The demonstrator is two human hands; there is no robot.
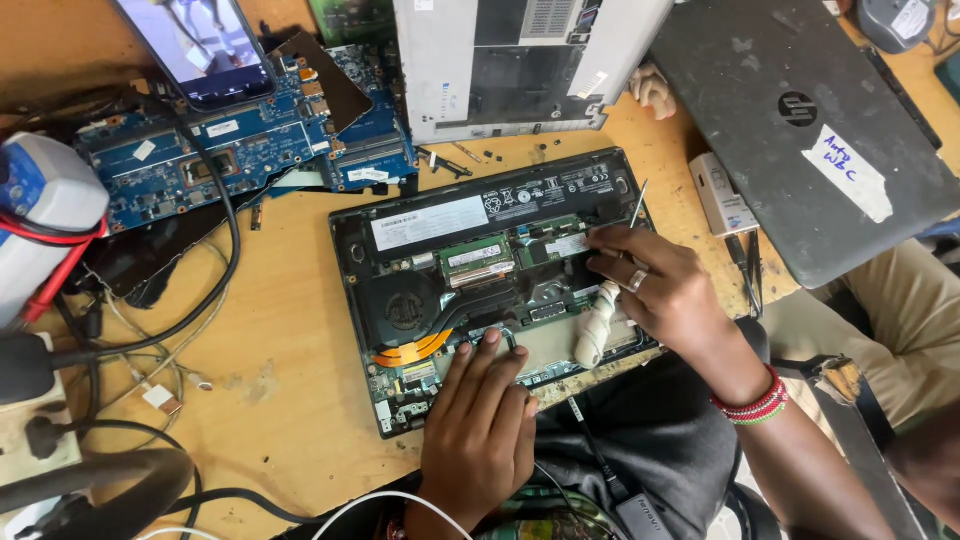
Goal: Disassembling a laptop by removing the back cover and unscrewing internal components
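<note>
An opened laptop base (400, 265) lies on the wooden bench with its fan, battery and boards exposed. My left hand (478, 420) rests flat on its near edge, fingers spread, holding nothing. My right hand (665, 290), with a ring and a red beaded wristband, grips a screwdriver (598, 325) with a white taped handle. The thin metal shaft shows past my fingers near the laptop's far right corner.
A blue motherboard (240, 140) with a phone (195, 45) on it lies at the far left. Another open laptop chassis (520, 60) stands behind, a closed grey laptop (800, 120) at right. Cables and a power strip (40, 420) crowd the left edge.
</note>
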